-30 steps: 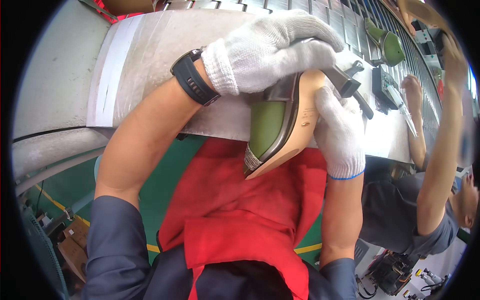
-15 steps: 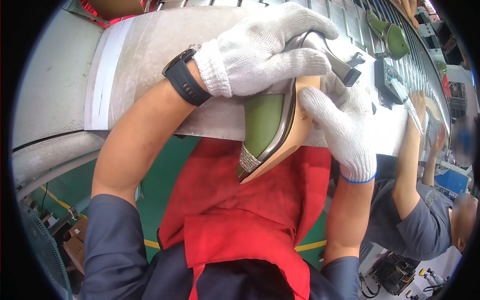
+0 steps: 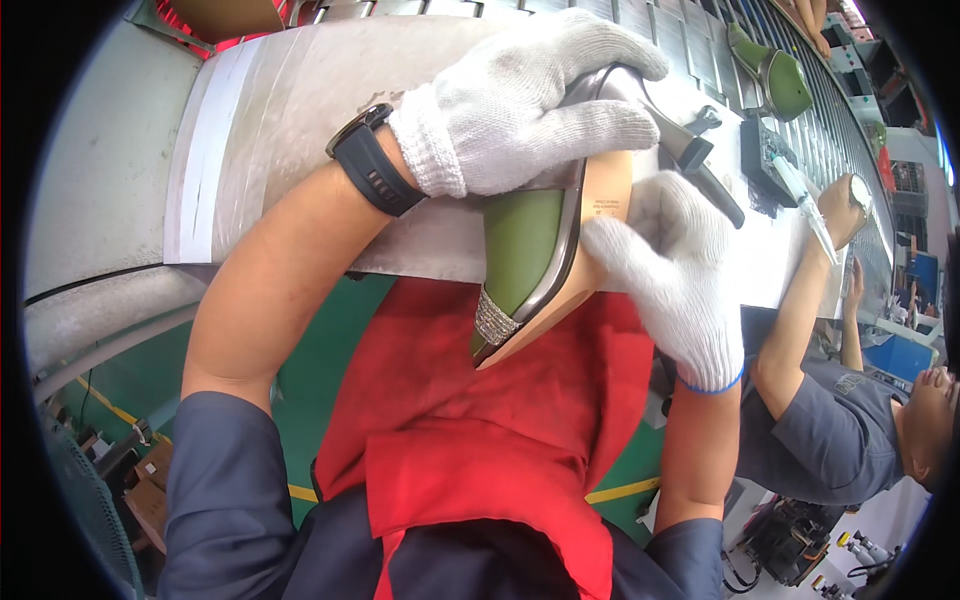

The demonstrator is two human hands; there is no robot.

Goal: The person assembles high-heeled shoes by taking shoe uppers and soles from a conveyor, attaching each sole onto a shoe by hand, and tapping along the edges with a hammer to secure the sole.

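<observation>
A green high-heeled shoe (image 3: 522, 245) with a glittering strap near its toe is tilted toe-down over the table edge, its tan sole facing right. My gloved left hand (image 3: 540, 105) is closed around its heel end, thumb and fingers on either side of the grey heel. Beside the sole, my gloved right hand (image 3: 675, 260) has its fingers curled in and its thumb against the sole's edge. What those curled fingers hold, if anything, is hidden. A dark bar (image 3: 717, 192) lies just beyond the heel tip.
A second green shoe (image 3: 783, 80) rests on the roller conveyor (image 3: 690, 45) at upper right. A dark block (image 3: 765, 155) and a syringe-like tube (image 3: 803, 200) lie near a co-worker's hand (image 3: 842, 210). A small metal tool (image 3: 706, 121) sits past the heel.
My right hand has slid down and slightly back along the sole, baring printing on it. The dark bar shows now. The shoe has shifted slightly left; the co-worker's hand has turned.
</observation>
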